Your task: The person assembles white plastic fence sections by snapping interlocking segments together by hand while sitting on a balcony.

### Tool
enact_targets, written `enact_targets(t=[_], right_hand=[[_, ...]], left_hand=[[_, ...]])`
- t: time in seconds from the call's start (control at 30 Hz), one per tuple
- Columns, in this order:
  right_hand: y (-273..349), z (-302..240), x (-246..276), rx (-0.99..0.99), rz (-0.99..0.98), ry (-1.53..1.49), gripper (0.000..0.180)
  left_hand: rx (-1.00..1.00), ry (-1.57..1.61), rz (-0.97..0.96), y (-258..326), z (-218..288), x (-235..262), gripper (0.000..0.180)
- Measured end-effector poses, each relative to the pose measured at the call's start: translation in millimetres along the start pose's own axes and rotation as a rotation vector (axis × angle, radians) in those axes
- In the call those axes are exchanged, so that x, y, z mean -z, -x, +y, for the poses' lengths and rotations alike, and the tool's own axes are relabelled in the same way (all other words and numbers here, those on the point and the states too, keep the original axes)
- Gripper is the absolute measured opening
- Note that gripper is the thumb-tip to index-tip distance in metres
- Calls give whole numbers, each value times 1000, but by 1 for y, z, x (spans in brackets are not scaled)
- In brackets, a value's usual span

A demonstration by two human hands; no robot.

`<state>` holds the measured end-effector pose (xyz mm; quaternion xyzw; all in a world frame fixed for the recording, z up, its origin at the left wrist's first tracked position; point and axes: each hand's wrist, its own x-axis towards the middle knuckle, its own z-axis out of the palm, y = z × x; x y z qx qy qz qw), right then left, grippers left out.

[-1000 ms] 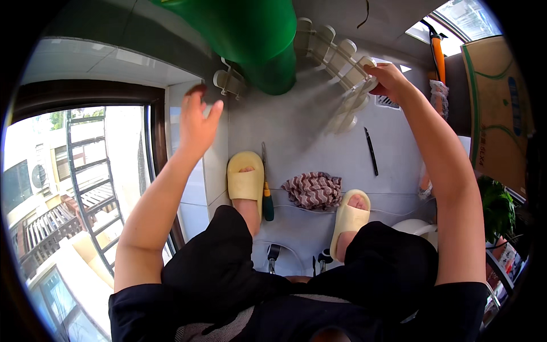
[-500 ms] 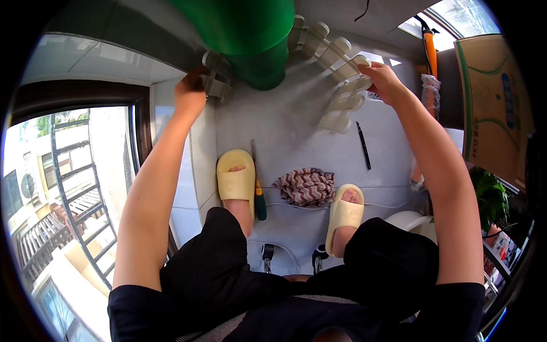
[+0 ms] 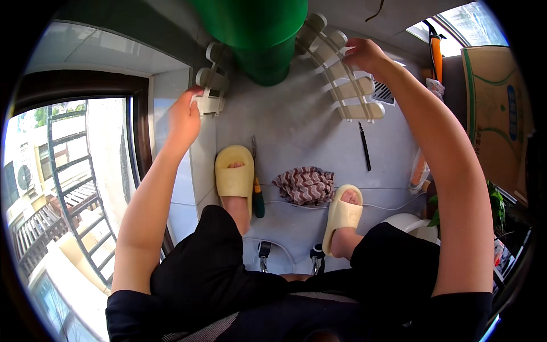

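Observation:
A white picket fence strip [image 3: 351, 88] curves around behind a green tapered container [image 3: 259, 40], with a section on either side of it. At the left section, my left hand [image 3: 185, 118] has its thumb and fingers closed on the end picket. My right hand [image 3: 369, 58] reaches over the right section, its fingers closed at a picket's rounded tip; part of the grip is hidden. The right section's free end leans out over the floor. The top of the green container runs out of view, and it hides the fence's middle.
Below lie a black pen-shaped knife [image 3: 364, 147], a crumpled patterned cloth [image 3: 305, 186] and a green-and-orange handled screwdriver [image 3: 258, 196] beside my left slipper [image 3: 235, 176]. A white cable [image 3: 393, 206] crosses the floor. A cardboard box [image 3: 493, 114] stands at right, a window [image 3: 74, 171] at left.
The fence's right section has swung and tilted, its pickets now more spread out. My right hand has moved up and left along it; my left hand has come slightly lower on the left end.

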<state>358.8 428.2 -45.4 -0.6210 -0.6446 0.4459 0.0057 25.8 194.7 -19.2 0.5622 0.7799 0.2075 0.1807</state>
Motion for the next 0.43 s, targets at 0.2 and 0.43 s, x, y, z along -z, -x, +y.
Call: enact_targets(t=[0.2,0.43], right_hand=[[9,-22,8,84,-9,288,49],[27,-12,-7,391,391,419,46]], left_hand=[[154,120,-135,47,-9,15,33],[60,70,-106,55,-10,-4,59]])
